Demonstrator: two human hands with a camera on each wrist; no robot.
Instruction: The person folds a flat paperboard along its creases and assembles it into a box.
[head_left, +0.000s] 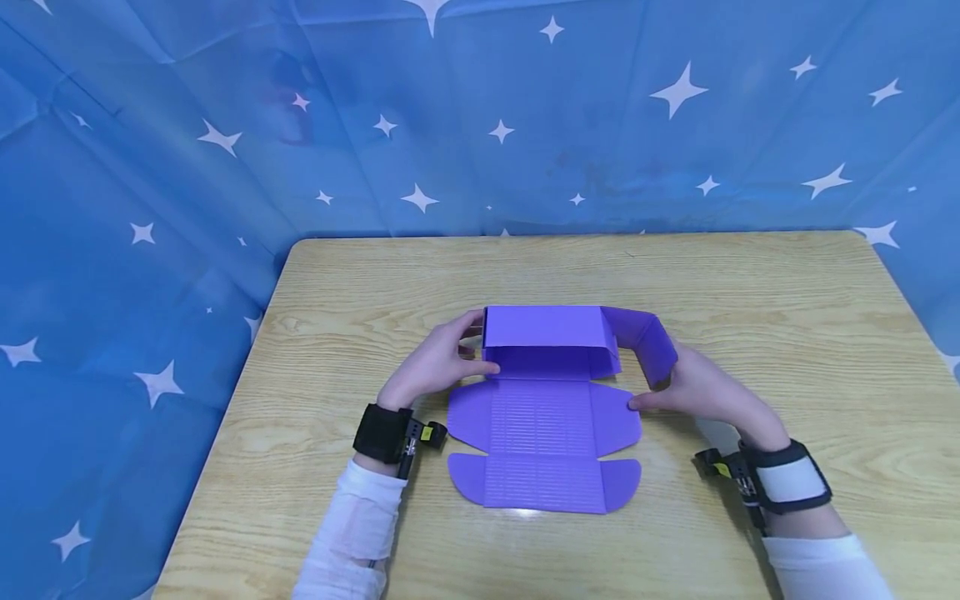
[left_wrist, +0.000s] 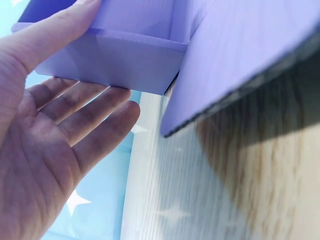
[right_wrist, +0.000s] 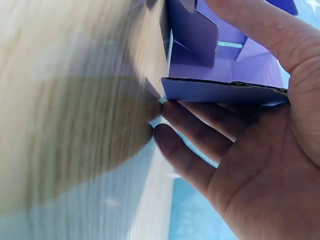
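Note:
A purple cardboard box (head_left: 551,327), partly folded up, lies on the table; its raised section stands at the back, with a flat slotted panel and side flaps (head_left: 615,417) spread toward the near side. My left hand (head_left: 442,358) holds the raised section's left end, the thumb hooked over its edge. In the left wrist view the fingers (left_wrist: 95,107) extend along the outside of that end wall. On the other side, my right hand (head_left: 693,379) presses the outer face of the bent right-hand flap (head_left: 660,354). Its fingers (right_wrist: 197,127) lie behind the flap, and the thumb stands apart from it.
The box lies on a light wood-grain table (head_left: 360,283). A blue cloth with white stars (head_left: 465,100) hangs behind the table and along its left side. Each wrist carries a strapped camera.

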